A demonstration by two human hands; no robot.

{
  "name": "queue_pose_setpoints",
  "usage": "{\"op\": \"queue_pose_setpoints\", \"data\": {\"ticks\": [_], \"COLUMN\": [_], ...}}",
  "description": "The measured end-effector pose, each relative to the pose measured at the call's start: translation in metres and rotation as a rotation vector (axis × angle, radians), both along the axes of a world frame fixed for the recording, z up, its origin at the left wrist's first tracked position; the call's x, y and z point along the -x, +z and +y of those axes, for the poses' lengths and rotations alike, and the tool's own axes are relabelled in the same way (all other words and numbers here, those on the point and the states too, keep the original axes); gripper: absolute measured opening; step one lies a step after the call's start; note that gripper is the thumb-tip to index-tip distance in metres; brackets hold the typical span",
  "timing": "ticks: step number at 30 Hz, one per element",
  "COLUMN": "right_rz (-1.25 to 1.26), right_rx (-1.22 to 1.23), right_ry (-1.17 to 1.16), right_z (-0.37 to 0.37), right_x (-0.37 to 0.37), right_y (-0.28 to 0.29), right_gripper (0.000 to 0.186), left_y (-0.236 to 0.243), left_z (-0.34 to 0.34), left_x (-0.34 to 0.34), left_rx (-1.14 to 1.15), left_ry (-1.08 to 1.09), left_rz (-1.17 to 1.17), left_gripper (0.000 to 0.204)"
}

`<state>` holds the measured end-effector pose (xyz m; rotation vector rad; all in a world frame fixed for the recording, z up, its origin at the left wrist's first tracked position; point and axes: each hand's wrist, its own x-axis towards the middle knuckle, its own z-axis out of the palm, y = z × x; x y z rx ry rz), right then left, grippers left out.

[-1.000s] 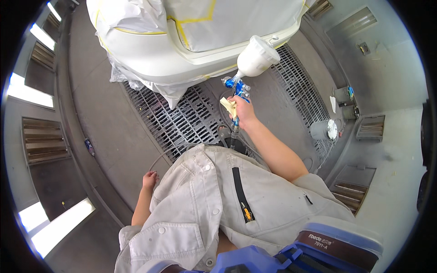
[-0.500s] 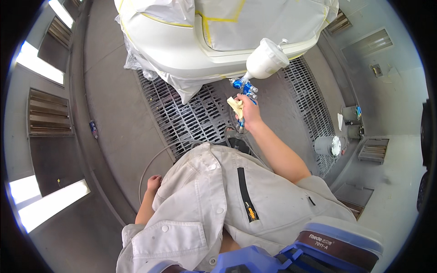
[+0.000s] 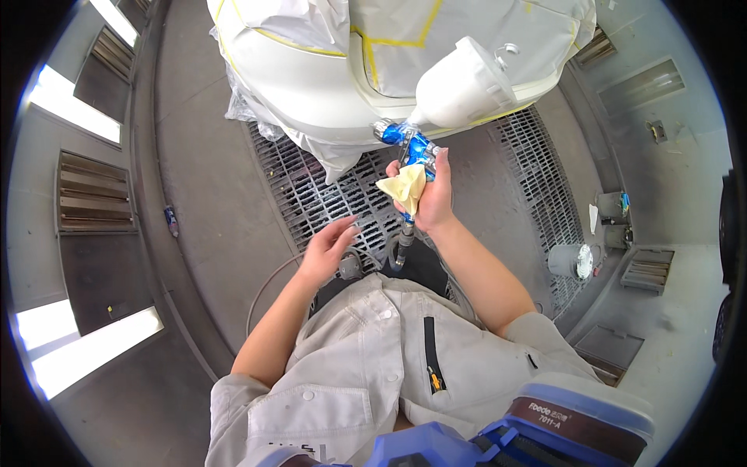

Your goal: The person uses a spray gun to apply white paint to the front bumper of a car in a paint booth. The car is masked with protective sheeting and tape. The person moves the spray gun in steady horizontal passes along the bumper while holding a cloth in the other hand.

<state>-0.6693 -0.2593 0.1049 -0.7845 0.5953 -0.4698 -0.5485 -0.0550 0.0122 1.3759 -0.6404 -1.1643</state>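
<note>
My right hand is wrapped round the grip of a blue and silver spray gun, and a crumpled pale yellow cloth is tucked in its fingers. A large white paint cup sits on top of the gun, tilted to the right. The hose joins the gun below the grip. To the lower left of the gun, my left hand is empty, its fingers stretched toward the cloth without touching it. Past the gun stands a white car bumper, with masking sheets and yellow tape above it.
Metal floor grating runs under the bumper, with a second strip at the right. A grey bucket and smaller cans stand near the right wall. A small can lies by the left wall. The hose loops round my legs.
My left hand has risen from beside my hip toward the gun, its fingers straightening. The gun, cup and cloth have come closer, and the gun's nozzle has turned to the left.
</note>
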Motion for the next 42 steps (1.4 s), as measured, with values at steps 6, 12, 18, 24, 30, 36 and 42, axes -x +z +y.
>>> {"op": "queue_pose_setpoints", "data": {"ticks": [6,12,18,24,30,36,42], "right_rz": [-0.281,-0.175,-0.337,-0.163,-0.211,-0.248,-0.042], "right_rx": [-0.139,-0.226,-0.271,-0.223,-0.090,0.060,0.027], "right_ry": [0.092,-0.054,-0.037,-0.178,-0.242,-0.413,-0.675], "right_z": [0.008,0.005,0.005,0.025,0.055,0.111,0.158], "right_x": [-0.006,-0.005,-0.019,-0.078,-0.175,-0.275,-0.311], "right_y": [0.021,0.012,0.024,0.059,0.069,0.074,0.097], "right_gripper": [0.083,0.081,0.070,0.079,0.065,0.062,0.072], "left_y": [0.042,0.044,0.068,0.087,0.079,0.075,0.088], "left_z": [-0.046,-0.049,-0.052,-0.042,-0.033,-0.004,0.024], "left_x": [0.035,0.028,-0.001,-0.053,-0.167,-0.284,-0.318], "left_rx": [0.045,-0.045,-0.109,0.013,0.088,0.050,0.052], "left_ry": [-0.104,-0.081,-0.154,-0.138,-0.344,-0.507,-0.688], "left_rz": [0.400,0.506,0.387,0.365,0.408,0.440,0.539], "left_gripper": [0.024,0.016,0.018,0.013,0.017,0.015,0.017]}}
